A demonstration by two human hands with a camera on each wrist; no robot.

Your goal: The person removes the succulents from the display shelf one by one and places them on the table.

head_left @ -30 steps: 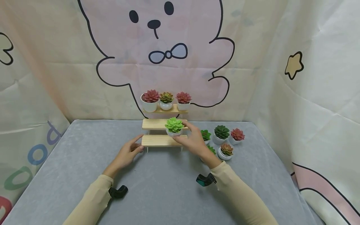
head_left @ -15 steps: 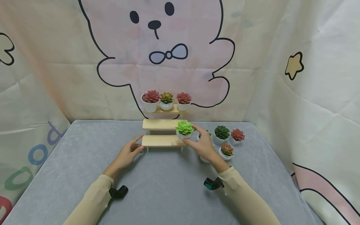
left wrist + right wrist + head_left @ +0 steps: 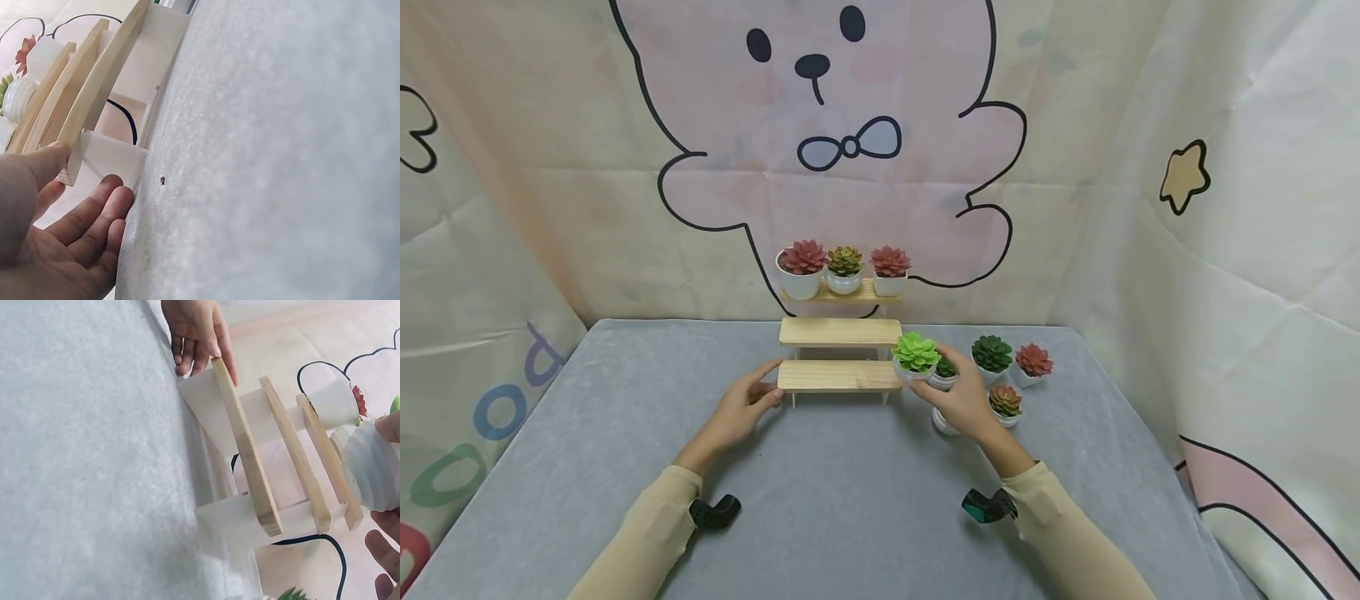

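Observation:
In the head view my right hand grips the white ribbed pot of a light green succulent, just off the right end of a three-tier wooden display stand. The right wrist view shows the pot between thumb and fingers, cut off by the frame's edge. My left hand pinches the left end of the stand's lowest board; in the left wrist view its thumb lies on the board and the other fingers hang beneath. On the top tier sit two red succulents flanking a yellow-green succulent.
Right of the stand, several potted succulents stand on the grey cloth: a dark green one, a red one, a brownish one, and others partly hidden by my right hand. A printed curtain hangs behind.
My right hand has carried the light green succulent rightward, from over the stand's boards to past their right end. My left hand has stayed at the stand's left end.

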